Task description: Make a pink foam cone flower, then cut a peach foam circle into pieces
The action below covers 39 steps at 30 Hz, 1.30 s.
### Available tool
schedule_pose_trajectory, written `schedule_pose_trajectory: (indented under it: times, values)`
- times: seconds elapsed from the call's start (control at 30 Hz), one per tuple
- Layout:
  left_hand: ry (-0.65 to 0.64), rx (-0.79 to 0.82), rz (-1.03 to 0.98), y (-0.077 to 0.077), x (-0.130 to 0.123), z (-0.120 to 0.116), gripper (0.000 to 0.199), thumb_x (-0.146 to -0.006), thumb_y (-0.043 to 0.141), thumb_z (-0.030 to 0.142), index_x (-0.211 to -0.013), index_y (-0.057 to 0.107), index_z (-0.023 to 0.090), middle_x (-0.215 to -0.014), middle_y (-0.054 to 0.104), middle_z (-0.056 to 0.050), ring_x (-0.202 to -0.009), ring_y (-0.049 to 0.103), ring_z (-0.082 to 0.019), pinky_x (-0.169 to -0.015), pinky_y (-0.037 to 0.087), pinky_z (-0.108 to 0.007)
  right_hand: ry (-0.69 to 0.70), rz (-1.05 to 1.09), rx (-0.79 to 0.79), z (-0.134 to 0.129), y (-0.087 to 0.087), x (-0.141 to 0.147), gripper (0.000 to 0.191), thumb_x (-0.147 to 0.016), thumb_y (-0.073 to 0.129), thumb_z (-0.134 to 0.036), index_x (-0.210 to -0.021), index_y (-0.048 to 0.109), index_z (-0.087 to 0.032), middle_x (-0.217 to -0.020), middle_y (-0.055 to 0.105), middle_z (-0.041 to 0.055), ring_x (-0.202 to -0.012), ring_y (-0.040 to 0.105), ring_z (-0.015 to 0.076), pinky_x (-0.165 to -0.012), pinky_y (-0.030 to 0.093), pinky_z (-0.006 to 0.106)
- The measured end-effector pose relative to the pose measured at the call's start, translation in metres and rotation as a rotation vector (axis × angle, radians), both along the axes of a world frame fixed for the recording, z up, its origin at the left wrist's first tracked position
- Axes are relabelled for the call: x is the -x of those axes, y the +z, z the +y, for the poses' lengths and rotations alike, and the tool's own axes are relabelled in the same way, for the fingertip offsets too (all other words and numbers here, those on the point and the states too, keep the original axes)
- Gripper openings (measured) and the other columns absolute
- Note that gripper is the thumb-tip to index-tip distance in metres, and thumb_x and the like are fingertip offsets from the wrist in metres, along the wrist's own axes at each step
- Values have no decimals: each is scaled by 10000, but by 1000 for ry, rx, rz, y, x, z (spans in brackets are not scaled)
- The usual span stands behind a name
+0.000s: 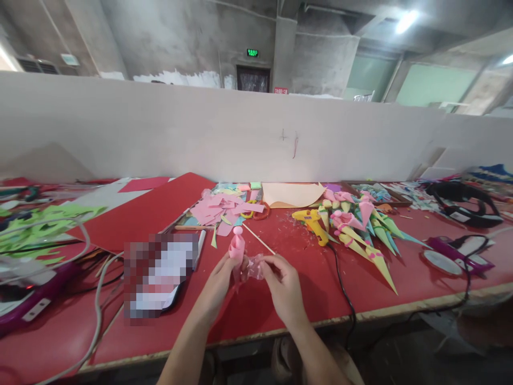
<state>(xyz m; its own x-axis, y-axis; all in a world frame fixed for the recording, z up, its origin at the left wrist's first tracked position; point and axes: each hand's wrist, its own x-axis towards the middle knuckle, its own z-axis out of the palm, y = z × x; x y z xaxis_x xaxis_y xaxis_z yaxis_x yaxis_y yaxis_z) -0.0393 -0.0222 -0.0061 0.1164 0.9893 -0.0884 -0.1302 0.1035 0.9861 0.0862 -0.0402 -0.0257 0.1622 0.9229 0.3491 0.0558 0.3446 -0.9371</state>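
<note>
Upright in my left hand [224, 272] is a pink paper figure [237, 247], a rolled cone with a small round pink ball at its top. My left fingers are wrapped round its lower part. My right hand [282, 275] pinches a crinkled piece of clear plastic [255, 267] close beside the figure. Whether the plastic touches the figure I cannot tell. A thin wooden stick [258, 239] lies on the red table just beyond my hands. Behind it is a heap of pink paper pieces [218, 207].
A yellow glue gun [315, 224] with a black cord lies right of centre. Further right is a pile of finished-looking paper cones [360, 224]. A pixelated phone-like object [162, 272] and red card [148, 211] lie left. Orange-handled scissors [261, 212] sit at the back.
</note>
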Motion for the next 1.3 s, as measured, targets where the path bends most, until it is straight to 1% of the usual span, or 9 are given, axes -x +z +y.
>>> schedule_pose_trajectory:
  times: [0.17, 0.33, 0.6, 0.7, 0.83, 0.9, 1.0, 1.2, 1.3]
  values:
    - [107, 49, -175, 1, -13, -3, 281, -597, 677, 357, -742, 523, 172, -473, 356, 100, -444, 331, -46, -475, 326, -179, 4, 154, 88, 0, 2, 0, 163, -773, 559, -280, -848, 640, -160, -833, 672, 62, -792, 627, 172, -698, 503, 252]
    - [140, 94, -131, 1, -19, -4, 384, -574, 695, 369, -858, 552, 152, -542, 475, 70, -470, 404, -51, -483, 330, -184, 61, 186, 67, -2, 1, 1, 154, -780, 552, -282, -830, 630, -159, -767, 667, 51, -725, 630, 165, -680, 510, 270]
    - [-15, 25, 78, -5, -20, -6, 377, -617, 644, 444, -806, 596, 122, -620, 555, -3, -588, 509, -125, -565, 395, -238, -20, -33, -77, -3, 3, 2, 85, -757, 549, -172, -775, 632, -182, -770, 590, 31, -739, 571, 150, -675, 475, 254]
    - [61, -128, 304, 0, -9, -2, 295, -672, 579, 409, -793, 598, 141, -666, 590, -25, -619, 531, -151, -576, 405, -249, -30, 12, -34, -2, 0, 3, 95, -765, 531, -192, -809, 613, -176, -798, 604, 40, -750, 581, 154, -676, 478, 257]
    - [473, -368, 1009, 16, 28, 9, 297, -769, 444, 355, -941, 594, 165, -799, 635, -88, -733, 570, -224, -623, 394, -296, -61, 80, 32, -1, -3, 3, 121, -788, 510, -264, -808, 576, -165, -776, 611, 43, -724, 583, 151, -657, 475, 250]
    - [613, -248, 1316, 23, 47, 14, 360, -808, 374, 395, -986, 582, 160, -827, 643, -135, -744, 585, -286, -601, 383, -342, -65, 77, 41, 0, -4, 4, 136, -791, 508, -283, -808, 573, -164, -772, 606, 42, -722, 578, 151, -649, 470, 246]
    - [595, -95, 1505, 28, 65, 21, 381, -827, 333, 412, -1021, 565, 180, -880, 651, -156, -758, 602, -321, -579, 383, -359, -50, 47, 36, 0, -5, 4, 139, -790, 507, -284, -810, 580, -167, -772, 606, 40, -717, 571, 149, -640, 463, 242]
    - [556, -72, 1492, 25, 75, 27, 420, -815, 338, 459, -1007, 577, 171, -838, 651, -169, -738, 603, -326, -578, 391, -367, -38, 34, 29, -1, -5, 5, 139, -794, 506, -281, -811, 586, -169, -779, 612, 41, -724, 577, 149, -654, 470, 244]
    - [609, -245, 1185, 21, 60, 23, 327, -764, 445, 396, -975, 578, 184, -781, 638, -95, -731, 584, -257, -606, 399, -321, -32, 65, 26, -2, -4, 6, 143, -791, 518, -281, -811, 595, -162, -775, 627, 46, -723, 589, 152, -652, 481, 248]
